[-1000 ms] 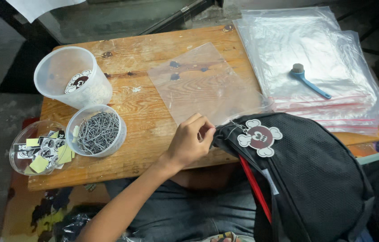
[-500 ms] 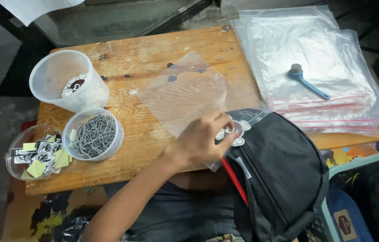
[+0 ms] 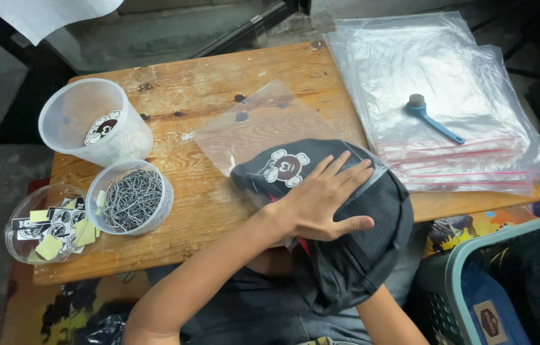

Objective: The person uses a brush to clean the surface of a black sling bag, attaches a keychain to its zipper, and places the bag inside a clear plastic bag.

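Fingers [image 3: 346, 167] of the left hand [image 3: 321, 203] spread flat, palm down, pressing on the black bag [image 3: 346, 255]; nothing pinched, thumb out to the side. Right hand not seen: only a forearm passes under the bag's lower edge, so its grip cannot be told.

Black bag, mesh-faced with a white cartoon patch [image 3: 286, 167], lies over the near table edge, upper part partly inside a clear plastic sleeve [image 3: 263, 131], lower part hanging off toward the lap.

Risks, near to far:
- Much of the bag's bulk overhangs the wooden table [image 3: 206, 211]. A flat palm gives weak hold; if pressure eases, the bag could slide off toward the lap and drag the sleeve along.
- Sleeve mouth looks bunched around the bag. Thin film, so a hard push or a snag on a zip or strap could probably tear it or split a seam.
- Left of the forearm, a tub of small metal chains [image 3: 132, 198] and a tub of stickers and tags [image 3: 49, 223], the latter at the table edge. An elbow sweep might knock either over.
- Farther left, a taller clear cup [image 3: 94, 128] with one patch inside; light, likely easy to tip.
- Far right, a stack of clear zip bags [image 3: 448, 102] with a blue brush [image 3: 433, 118] on top; slippery pile, a tug on the sleeve might shift it.
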